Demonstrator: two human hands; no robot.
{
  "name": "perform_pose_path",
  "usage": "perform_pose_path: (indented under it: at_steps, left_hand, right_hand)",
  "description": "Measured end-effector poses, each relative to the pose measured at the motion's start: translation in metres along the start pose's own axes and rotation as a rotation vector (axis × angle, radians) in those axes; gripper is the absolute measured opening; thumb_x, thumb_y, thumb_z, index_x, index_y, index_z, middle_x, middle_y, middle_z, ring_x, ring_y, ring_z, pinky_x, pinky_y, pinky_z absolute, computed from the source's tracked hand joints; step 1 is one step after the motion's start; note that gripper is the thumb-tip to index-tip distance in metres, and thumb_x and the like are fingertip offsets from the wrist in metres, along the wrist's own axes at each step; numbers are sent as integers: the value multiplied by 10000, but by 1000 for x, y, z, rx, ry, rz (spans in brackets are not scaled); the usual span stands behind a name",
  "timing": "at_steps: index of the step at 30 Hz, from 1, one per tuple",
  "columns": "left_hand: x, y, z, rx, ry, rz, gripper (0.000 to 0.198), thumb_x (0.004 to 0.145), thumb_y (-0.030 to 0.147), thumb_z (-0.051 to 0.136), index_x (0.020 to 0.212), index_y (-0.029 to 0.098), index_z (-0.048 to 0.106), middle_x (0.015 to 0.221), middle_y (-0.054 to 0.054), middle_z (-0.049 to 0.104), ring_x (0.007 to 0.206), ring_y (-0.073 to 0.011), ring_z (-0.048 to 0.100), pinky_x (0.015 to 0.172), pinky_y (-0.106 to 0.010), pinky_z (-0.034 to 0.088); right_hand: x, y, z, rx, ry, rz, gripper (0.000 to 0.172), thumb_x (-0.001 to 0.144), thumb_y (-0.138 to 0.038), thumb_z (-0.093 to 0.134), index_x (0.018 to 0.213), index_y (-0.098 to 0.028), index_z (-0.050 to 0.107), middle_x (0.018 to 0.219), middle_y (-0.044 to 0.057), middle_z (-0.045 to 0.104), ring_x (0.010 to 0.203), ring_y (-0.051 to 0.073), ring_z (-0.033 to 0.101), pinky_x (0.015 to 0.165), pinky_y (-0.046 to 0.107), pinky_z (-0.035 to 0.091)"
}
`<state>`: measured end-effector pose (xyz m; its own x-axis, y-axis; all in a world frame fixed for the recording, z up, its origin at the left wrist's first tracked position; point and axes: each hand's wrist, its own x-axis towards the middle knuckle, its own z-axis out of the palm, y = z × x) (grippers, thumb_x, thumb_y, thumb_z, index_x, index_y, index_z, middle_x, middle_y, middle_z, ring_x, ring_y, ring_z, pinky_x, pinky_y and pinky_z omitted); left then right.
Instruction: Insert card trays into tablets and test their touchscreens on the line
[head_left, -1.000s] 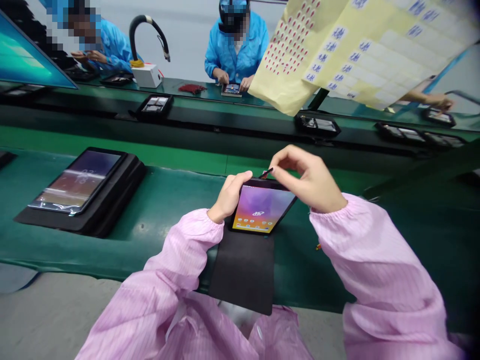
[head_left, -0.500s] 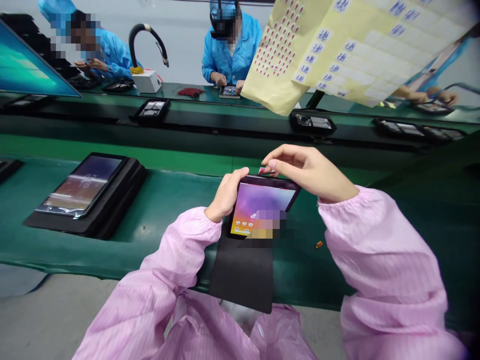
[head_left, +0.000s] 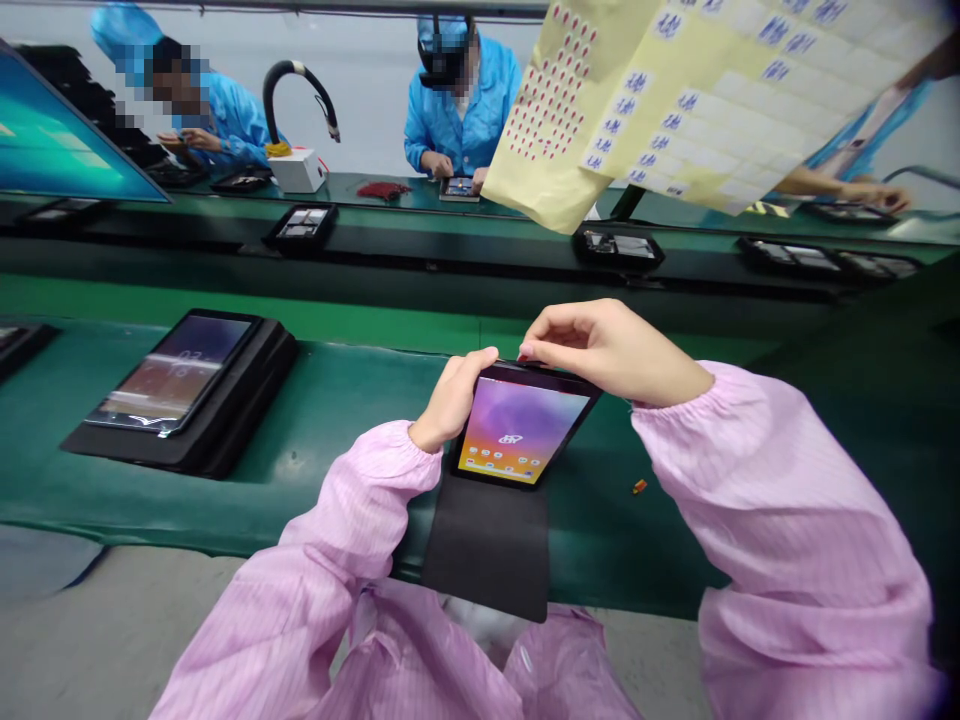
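Note:
A small tablet (head_left: 521,425) with a lit purple and orange screen stands tilted on a black mat (head_left: 487,545) that hangs over the near edge of the green belt (head_left: 337,420). My left hand (head_left: 450,400) grips the tablet's upper left corner, fingers wrapped round it. My right hand (head_left: 611,350) lies over the tablet's top edge, fingertips pinched together and pressed on that edge. What the pinch holds is hidden.
A second lit tablet (head_left: 176,370) rests on a black tray (head_left: 225,430) at the left. A tiny orange scrap (head_left: 638,486) lies on the belt. Yellow label sheets (head_left: 697,95) hang overhead. Across a farther belt with black trays (head_left: 616,248), people in blue coats (head_left: 461,95) work.
My right hand has come down from above the tablet onto its top edge. The thin dark strip seen in its pinch earlier no longer shows.

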<state>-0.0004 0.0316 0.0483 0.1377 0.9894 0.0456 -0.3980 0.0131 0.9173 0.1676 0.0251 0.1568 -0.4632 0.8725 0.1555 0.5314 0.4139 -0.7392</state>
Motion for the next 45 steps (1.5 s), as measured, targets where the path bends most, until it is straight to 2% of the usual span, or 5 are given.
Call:
perform_pose_path:
  at_steps: [11, 19, 25, 31, 45]
  left_hand:
    - [0, -6, -7, 34, -39, 46, 326, 784, 443, 625, 618, 165, 657, 621, -9, 620, 593, -137, 545, 596, -266, 424]
    - [-13, 31, 2, 452, -219, 441, 300, 695, 282, 754, 949, 184, 628, 920, -43, 661, 864, -167, 626, 825, -274, 475]
    - [-21, 29, 7, 535, -146, 527, 164, 774, 257, 709, 895, 179, 630, 831, -21, 649, 738, -120, 619, 715, -231, 490]
    - [-19, 17, 4, 342, -154, 664, 89, 788, 201, 705, 852, 182, 645, 807, 3, 618, 694, -85, 586, 645, -200, 474]
    - [-22, 17, 10, 131, -57, 500, 129, 798, 253, 717, 760, 164, 631, 744, 10, 629, 711, -79, 605, 694, -202, 490]
  right_hand:
    - [-9, -4, 11, -212, 59, -64, 166, 872, -301, 583, 766, -190, 646, 691, 14, 694, 601, 138, 620, 571, 261, 426]
    - [-7, -4, 7, -46, 15, -8, 236, 854, -393, 619, 752, -185, 669, 716, 30, 696, 643, 158, 631, 594, 273, 488]
    - [-14, -3, 2, 185, -37, 111, 298, 864, -477, 609, 863, -182, 651, 731, 34, 694, 671, 158, 668, 660, 282, 565]
    - [-26, -11, 9, 9, -55, 29, 156, 872, -335, 601, 864, -184, 638, 771, 18, 695, 685, 138, 651, 625, 242, 518]
    - [-29, -12, 21, -339, 82, -246, 95, 907, -226, 561, 824, -201, 598, 697, -20, 680, 587, 108, 623, 533, 214, 436]
